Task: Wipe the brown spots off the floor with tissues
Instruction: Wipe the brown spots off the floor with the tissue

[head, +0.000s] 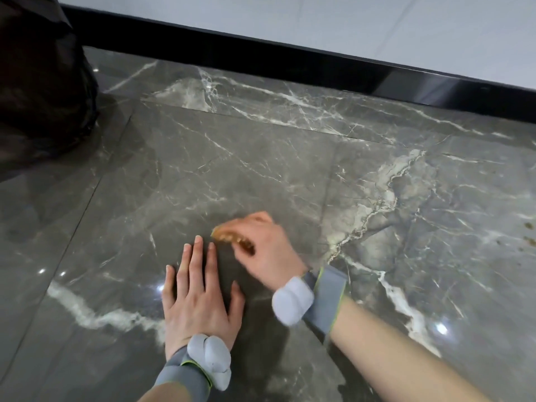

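Right hand (266, 250) is curled down over a crumpled tissue (232, 237), its fingers bent round the wad and pressing it onto the grey marble floor (261, 158). The tissue is stained orange-brown along the edge that shows under the fingers. This hand is blurred, so the exact lie of each finger cannot be told. Its bare forearm runs away from the tissue toward the lower right, with a grey wristband (327, 297) and a white pad at the wrist.

Just below and left of the tissue, the left hand (200, 300) lies flat on the floor, palm down, fingers straight and slightly spread, thumb out to the side, holding nothing. Its fingertips end close beside the tissue without touching it. It wears a second band (185, 375) of the same kind.

Well to the right of the tissue, at the picture's edge, a few brown spots (530, 241) sit on the tile. Far up and left of the tissue stands a dark bag (40, 82). Beyond the tissue a black skirting board (290, 65) runs along the foot of a pale wall (377, 24).
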A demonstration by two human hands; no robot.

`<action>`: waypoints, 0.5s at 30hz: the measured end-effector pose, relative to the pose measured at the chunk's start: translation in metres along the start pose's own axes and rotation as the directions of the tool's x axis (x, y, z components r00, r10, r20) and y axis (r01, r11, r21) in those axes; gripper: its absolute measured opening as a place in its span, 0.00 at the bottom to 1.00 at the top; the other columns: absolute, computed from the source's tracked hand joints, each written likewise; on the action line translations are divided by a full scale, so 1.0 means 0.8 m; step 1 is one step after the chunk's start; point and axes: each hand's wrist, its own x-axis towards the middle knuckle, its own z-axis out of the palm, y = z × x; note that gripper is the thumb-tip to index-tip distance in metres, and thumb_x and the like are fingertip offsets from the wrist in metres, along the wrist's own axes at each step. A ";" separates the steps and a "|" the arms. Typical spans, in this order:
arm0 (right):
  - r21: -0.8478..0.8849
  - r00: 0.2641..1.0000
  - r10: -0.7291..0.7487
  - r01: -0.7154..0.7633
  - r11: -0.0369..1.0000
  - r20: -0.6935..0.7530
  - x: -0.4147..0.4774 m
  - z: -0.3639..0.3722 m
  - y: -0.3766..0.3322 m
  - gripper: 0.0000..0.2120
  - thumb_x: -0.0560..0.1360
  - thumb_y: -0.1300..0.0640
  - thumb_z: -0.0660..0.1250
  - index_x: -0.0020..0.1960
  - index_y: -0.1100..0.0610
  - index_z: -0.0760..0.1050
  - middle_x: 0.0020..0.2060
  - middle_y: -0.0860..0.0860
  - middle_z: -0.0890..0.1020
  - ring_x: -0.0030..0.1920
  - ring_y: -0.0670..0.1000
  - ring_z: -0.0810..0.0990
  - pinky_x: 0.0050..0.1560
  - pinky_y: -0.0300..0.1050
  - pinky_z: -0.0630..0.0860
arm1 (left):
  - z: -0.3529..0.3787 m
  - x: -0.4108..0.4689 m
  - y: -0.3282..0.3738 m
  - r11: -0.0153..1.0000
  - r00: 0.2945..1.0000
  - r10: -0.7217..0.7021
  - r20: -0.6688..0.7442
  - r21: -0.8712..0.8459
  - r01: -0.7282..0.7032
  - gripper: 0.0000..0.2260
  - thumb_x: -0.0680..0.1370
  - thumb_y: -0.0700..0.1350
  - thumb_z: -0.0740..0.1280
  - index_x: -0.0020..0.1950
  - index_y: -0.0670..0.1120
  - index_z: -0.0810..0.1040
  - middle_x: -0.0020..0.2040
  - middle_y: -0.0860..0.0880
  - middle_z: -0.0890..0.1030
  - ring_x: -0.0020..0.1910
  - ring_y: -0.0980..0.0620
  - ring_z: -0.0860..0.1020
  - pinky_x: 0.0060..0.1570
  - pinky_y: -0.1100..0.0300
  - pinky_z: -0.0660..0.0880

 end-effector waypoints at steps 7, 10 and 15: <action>-0.162 0.940 0.269 -0.305 0.939 -0.208 -0.019 -0.099 0.084 0.19 0.64 0.70 0.64 0.48 0.52 0.81 0.45 0.47 0.84 0.51 0.50 0.72 0.51 0.29 0.64 | 0.000 0.000 -0.001 1.000 1.000 -0.002 0.011 -0.002 0.002 0.30 0.74 0.55 0.54 0.71 0.41 0.66 0.73 0.44 0.64 0.72 0.48 0.59 0.71 0.51 0.48; -0.164 0.698 0.532 -0.667 0.727 -0.480 -0.018 -0.167 0.145 0.18 0.69 0.64 0.63 0.55 0.52 0.79 0.47 0.57 0.83 0.55 0.60 0.73 0.53 0.39 0.65 | 0.001 0.000 0.000 1.000 1.000 -0.002 0.016 -0.012 0.002 0.30 0.74 0.55 0.53 0.72 0.41 0.65 0.74 0.44 0.64 0.73 0.48 0.59 0.71 0.49 0.50; -0.070 0.581 0.607 -0.751 0.656 -0.543 0.054 -0.150 0.160 0.16 0.73 0.62 0.60 0.58 0.54 0.78 0.53 0.59 0.82 0.56 0.59 0.78 0.59 0.42 0.68 | 0.002 -0.001 -0.002 1.000 1.000 0.007 0.006 -0.015 -0.007 0.30 0.74 0.55 0.54 0.72 0.40 0.65 0.73 0.44 0.64 0.72 0.47 0.59 0.71 0.49 0.51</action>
